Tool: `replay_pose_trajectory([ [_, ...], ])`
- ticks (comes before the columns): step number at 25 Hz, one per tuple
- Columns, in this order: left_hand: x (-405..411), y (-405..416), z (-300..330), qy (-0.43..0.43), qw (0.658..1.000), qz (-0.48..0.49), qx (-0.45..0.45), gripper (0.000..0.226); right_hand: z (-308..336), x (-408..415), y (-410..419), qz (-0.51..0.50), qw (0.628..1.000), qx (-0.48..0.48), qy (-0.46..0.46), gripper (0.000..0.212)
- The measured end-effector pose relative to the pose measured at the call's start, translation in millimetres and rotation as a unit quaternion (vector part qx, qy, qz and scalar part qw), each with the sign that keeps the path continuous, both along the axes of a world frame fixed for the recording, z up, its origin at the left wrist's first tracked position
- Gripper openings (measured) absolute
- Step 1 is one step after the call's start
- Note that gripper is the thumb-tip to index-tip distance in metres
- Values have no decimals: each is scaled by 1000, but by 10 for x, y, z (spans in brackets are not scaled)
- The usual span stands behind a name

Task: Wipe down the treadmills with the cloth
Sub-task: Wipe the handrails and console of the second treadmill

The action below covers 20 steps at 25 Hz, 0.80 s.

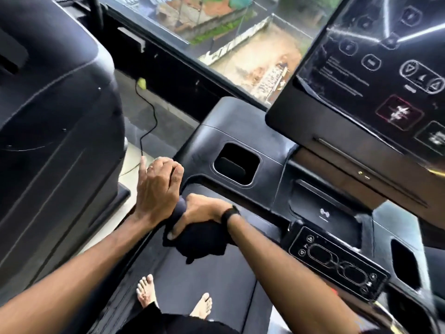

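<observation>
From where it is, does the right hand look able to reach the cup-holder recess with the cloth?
Probably yes: the right hand grips the dark cloth on the handrail just below the cup-holder recess, with nothing between them.

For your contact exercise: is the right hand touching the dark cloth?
Touching. The head view shows the right hand with fingers curled round the dark cloth, thumb pressed on its edge.

We see a soft, matt dark cloth (202,242), a matt black plastic console (216,141), a glossy glass-like screen (375,68) with a wood-look strip (337,165) beneath, and a gloss control panel (337,261).
</observation>
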State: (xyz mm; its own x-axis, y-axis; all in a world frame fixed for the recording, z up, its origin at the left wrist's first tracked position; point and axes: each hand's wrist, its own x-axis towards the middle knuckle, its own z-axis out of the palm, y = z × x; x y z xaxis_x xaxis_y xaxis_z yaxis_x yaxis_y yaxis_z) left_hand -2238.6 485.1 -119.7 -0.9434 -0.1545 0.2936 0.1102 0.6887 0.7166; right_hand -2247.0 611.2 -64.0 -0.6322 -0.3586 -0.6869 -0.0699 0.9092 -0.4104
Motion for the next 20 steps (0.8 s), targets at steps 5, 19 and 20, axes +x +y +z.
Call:
replay_pose_trajectory([
  [5, 39, 110, -43, 14, 1000, -3, -24, 39, -412, 645, 42, 91, 888, 183, 412, 29],
  [19, 23, 91, -78, 1, 988, -72, -134, 56, -233, 654, 334, 75, 892, 90, 436, 28],
  [20, 24, 112, -76, 2, 986, -77, -146, 57, -161, 609, 352, 72, 914, 64, 395, 25],
])
